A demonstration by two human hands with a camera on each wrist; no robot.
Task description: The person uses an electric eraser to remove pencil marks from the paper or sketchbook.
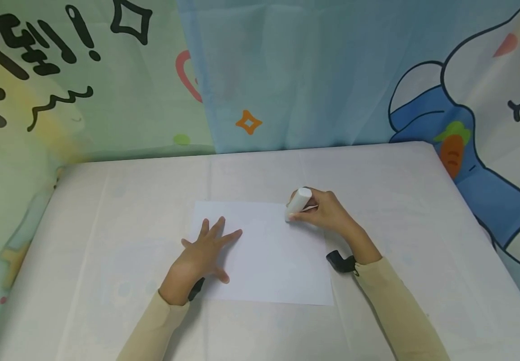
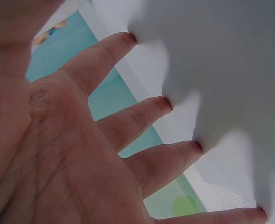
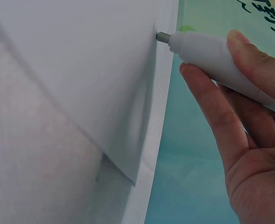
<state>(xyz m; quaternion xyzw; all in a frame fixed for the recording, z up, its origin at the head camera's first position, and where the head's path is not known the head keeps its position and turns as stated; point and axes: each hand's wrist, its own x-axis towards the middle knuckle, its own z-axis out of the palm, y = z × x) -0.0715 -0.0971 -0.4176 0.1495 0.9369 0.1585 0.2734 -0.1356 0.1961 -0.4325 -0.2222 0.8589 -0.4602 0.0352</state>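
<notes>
A blank sheet of white paper [image 1: 278, 260] lies flat on the white-covered table. My left hand [image 1: 201, 258] rests on its left side with fingers spread wide. In the left wrist view the fingertips [image 2: 193, 145] press on the paper and the palm arches above it. Near the sheet's upper right part, my right hand [image 1: 332, 213] grips a thick white pen [image 1: 299, 201], tilted, between thumb and fingers. The right wrist view shows the pen's narrow grey tip [image 3: 163, 37] right at the paper's surface. One corner of the sheet [image 3: 121, 154] lifts slightly there.
White cloth [image 1: 120, 220] covers the table around the sheet. Behind the table's far edge hangs a printed backdrop [image 1: 314, 75] with cartoon figures and lettering. A black strap mount [image 1: 341, 261] sits at the right wrist, close to the paper's right edge.
</notes>
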